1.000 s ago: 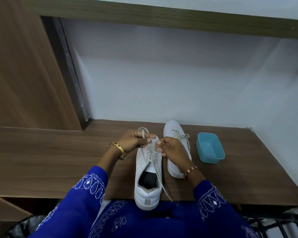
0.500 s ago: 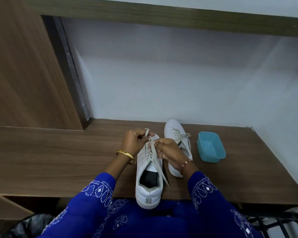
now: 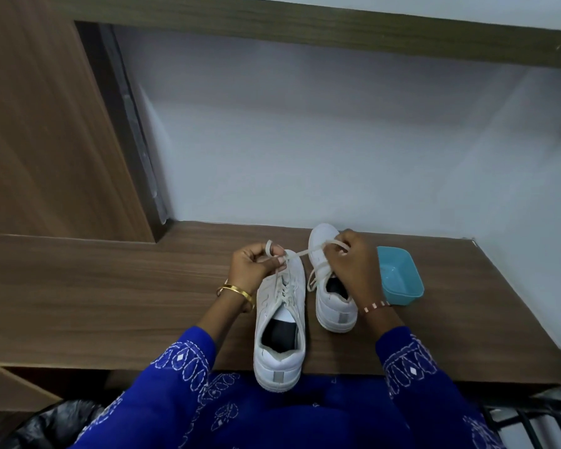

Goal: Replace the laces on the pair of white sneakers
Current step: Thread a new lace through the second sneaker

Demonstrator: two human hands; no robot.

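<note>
Hands apart now, left hand [image 3: 256, 267] and right hand [image 3: 353, 260] each pinching an end of the flat cream lace [image 3: 300, 252], likely tensioning it above the near white leather sneaker [image 3: 280, 322].

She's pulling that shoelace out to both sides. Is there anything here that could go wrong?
Possibly. The near sneaker has its heel past the desk's front edge, so a hard tug might tip it off. The right hand pulls the lace across the far sneaker, right beside the blue tub, and could knock either. The left hand pinches only a small loop, which might slip.
</note>
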